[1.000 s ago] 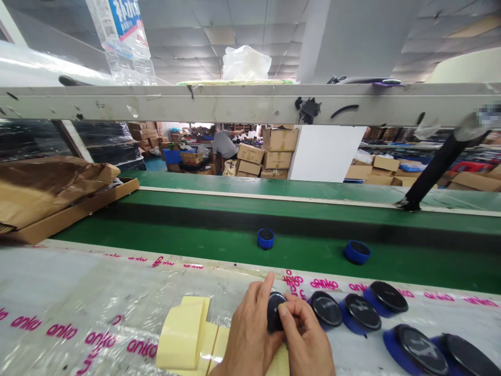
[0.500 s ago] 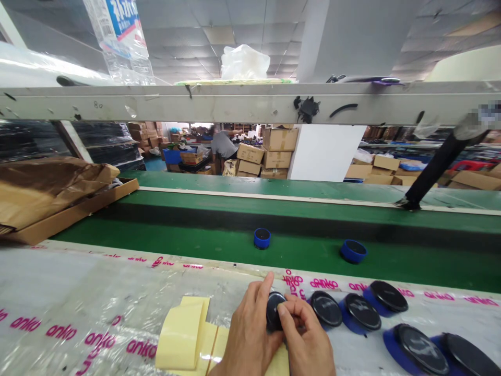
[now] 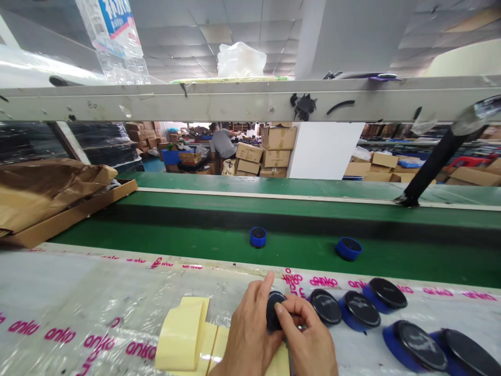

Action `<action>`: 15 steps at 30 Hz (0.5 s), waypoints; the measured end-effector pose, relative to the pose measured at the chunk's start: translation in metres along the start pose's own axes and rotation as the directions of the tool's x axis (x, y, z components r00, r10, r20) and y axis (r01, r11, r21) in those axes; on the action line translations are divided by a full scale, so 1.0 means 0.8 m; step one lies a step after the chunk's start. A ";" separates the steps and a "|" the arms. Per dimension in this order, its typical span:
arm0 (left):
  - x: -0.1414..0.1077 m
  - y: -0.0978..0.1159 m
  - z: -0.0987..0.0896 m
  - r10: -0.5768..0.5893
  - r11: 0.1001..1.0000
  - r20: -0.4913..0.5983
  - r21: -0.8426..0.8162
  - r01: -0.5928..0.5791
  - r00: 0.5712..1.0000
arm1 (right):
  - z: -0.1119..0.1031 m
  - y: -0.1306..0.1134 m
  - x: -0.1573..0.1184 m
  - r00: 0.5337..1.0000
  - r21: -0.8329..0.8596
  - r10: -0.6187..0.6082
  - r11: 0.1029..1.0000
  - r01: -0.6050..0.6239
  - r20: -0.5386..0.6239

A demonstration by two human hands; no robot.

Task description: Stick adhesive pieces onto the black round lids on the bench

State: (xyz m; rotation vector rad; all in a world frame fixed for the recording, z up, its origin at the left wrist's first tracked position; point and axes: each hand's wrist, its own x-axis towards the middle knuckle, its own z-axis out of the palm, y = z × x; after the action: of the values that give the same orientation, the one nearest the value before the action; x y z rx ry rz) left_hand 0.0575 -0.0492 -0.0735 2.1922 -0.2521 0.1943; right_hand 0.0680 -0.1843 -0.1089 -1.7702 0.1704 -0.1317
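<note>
Between my two hands is a round black-faced piece, tilted on edge. My left hand grips its left side, with the index finger pointing up past it. My right hand holds the right side, its thumb pressed on the black face and the other fingers curled. Beneath and to the left of my hands lies a folded yellow glossy paper strip. Just right of my right hand, several similar round pieces with black tops and blue sides, one of them a near piece, lie on the plastic-covered table.
Beyond the table runs a green conveyor belt, carrying a left blue-sided piece and a right one. A cardboard tray with brown paper stands at left. A pale beam crosses above; a black post rises at right.
My right thumb has shifted slightly left across the black face. Both hands otherwise stay in place. The view has drifted slightly, and a person in the background has changed posture.
</note>
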 end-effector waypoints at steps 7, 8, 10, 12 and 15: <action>0.001 -0.001 0.000 -0.015 1.000 -0.018 0.004 0.015 1.000 | -0.001 -0.004 -0.001 0.999 0.049 -0.035 0.998 0.037 -0.028; 0.001 -0.001 0.000 -0.013 1.000 -0.016 -0.001 0.013 1.000 | -0.002 -0.005 -0.001 0.999 0.068 -0.030 0.997 0.032 -0.018; 0.001 0.000 -0.001 -0.012 1.000 -0.015 -0.006 0.012 1.000 | -0.003 -0.007 -0.002 1.000 0.094 -0.023 0.995 0.021 0.012; 0.002 0.001 -0.002 -0.021 1.000 -0.017 -0.008 0.021 1.000 | -0.004 -0.008 -0.002 0.999 0.095 -0.021 0.995 0.018 0.036; 0.002 0.002 -0.002 -0.030 0.999 -0.010 -0.014 0.029 1.000 | -0.003 -0.007 -0.003 0.999 0.079 -0.029 0.996 0.026 0.029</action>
State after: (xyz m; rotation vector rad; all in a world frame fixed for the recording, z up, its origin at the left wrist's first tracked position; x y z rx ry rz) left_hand 0.0583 -0.0489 -0.0711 2.1798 -0.2148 0.1867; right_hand 0.0658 -0.1847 -0.1027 -1.6951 0.1174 -0.1297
